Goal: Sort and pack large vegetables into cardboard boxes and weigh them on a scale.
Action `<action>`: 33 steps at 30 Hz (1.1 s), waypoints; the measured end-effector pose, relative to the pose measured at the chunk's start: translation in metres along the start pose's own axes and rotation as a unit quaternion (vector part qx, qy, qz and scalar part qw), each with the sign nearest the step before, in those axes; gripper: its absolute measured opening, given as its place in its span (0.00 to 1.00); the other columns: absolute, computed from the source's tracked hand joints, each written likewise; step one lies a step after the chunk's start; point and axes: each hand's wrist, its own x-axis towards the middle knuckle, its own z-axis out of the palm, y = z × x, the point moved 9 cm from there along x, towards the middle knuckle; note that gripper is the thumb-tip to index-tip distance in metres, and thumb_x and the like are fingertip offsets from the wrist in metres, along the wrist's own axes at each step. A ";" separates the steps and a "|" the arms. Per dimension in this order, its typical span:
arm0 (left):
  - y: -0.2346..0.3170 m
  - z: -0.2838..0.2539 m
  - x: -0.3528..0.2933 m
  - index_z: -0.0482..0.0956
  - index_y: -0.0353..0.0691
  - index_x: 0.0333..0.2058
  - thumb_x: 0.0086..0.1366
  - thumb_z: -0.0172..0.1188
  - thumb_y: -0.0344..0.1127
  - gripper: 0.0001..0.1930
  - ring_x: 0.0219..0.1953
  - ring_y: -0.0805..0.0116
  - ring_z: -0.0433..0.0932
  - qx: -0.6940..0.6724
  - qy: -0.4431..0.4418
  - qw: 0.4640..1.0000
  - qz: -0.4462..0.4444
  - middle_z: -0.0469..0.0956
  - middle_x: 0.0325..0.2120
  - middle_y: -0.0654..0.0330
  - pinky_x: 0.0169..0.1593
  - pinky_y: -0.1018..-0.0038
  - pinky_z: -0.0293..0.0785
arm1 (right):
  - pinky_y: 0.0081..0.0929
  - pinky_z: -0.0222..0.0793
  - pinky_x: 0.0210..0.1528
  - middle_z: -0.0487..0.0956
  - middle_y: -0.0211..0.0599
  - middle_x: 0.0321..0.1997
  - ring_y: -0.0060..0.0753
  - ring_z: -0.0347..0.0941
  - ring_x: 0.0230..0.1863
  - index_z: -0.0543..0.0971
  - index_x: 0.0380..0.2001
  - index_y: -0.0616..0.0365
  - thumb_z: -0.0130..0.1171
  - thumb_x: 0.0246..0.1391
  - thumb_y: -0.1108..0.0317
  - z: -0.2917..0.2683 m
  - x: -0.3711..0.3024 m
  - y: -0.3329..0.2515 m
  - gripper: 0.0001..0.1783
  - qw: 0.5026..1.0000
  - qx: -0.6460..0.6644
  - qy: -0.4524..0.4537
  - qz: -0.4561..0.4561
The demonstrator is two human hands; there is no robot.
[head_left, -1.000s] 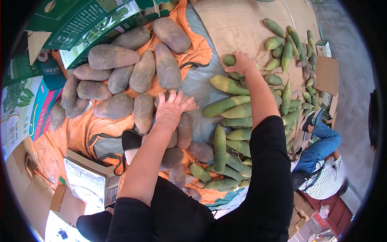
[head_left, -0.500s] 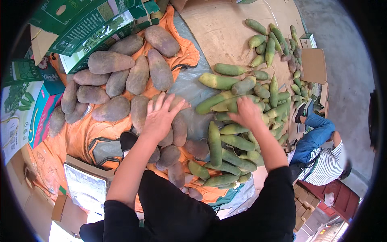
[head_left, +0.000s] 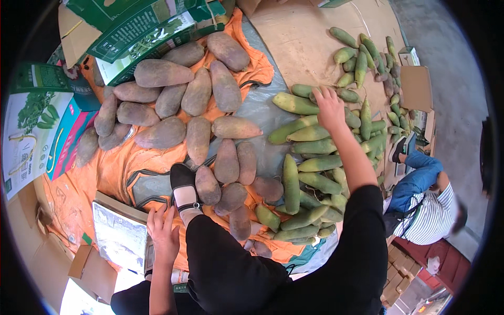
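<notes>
My right hand [head_left: 331, 109] lies over the pile of green radishes, its fingers curled round one that they mostly hide. Beside it is a long pale green radish [head_left: 295, 104], and more green radishes [head_left: 319, 164] are heaped nearer to me. My left hand [head_left: 164, 235] hangs with fingers apart and nothing in it, next to a shallow cardboard box with a silvery inside [head_left: 119, 233]. Large purplish-brown radishes [head_left: 164, 73] lie in loose rows at the left and centre; one of them, reddish brown [head_left: 236, 127], points toward the green pile.
An orange cloth [head_left: 113, 176] and a grey sheet [head_left: 257, 113] lie under the radishes. Green printed cartons [head_left: 142, 39] stand at the far left. My black shoe [head_left: 182, 176] is among the brown radishes. A person in a striped shirt [head_left: 428, 218] crouches at the right.
My left hand has left the brown radishes and drawn back toward me. My right hand has moved farther away along the green pile. The whole view has shifted slightly.
</notes>
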 end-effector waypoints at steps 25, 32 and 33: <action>-0.042 0.007 -0.130 0.75 0.42 0.49 0.49 0.59 0.19 0.26 0.59 0.48 0.61 -0.070 -0.017 0.987 -0.143 0.66 0.53 0.53 0.62 0.57 0.59 | 0.41 0.71 0.52 0.70 0.33 0.55 0.42 0.70 0.56 0.68 0.54 0.38 0.53 0.48 0.78 0.094 0.060 0.038 0.29 0.960 0.030 -0.239 0.141; -0.054 -0.010 -0.146 0.75 0.41 0.48 0.48 0.58 0.17 0.25 0.57 0.50 0.63 -0.060 -0.006 0.989 -0.133 0.67 0.52 0.53 0.59 0.61 0.63 | 0.39 0.71 0.49 0.69 0.32 0.56 0.43 0.72 0.53 0.72 0.50 0.39 0.46 0.53 0.76 0.067 0.029 0.000 0.22 0.981 0.081 -0.177 0.024; -0.054 -0.012 -0.147 0.75 0.41 0.48 0.48 0.58 0.17 0.25 0.57 0.50 0.63 -0.061 -0.005 0.990 -0.130 0.67 0.52 0.53 0.59 0.61 0.63 | 0.39 0.71 0.49 0.69 0.32 0.56 0.43 0.72 0.53 0.72 0.50 0.39 0.46 0.53 0.76 0.066 0.029 -0.002 0.22 0.981 0.080 -0.176 0.027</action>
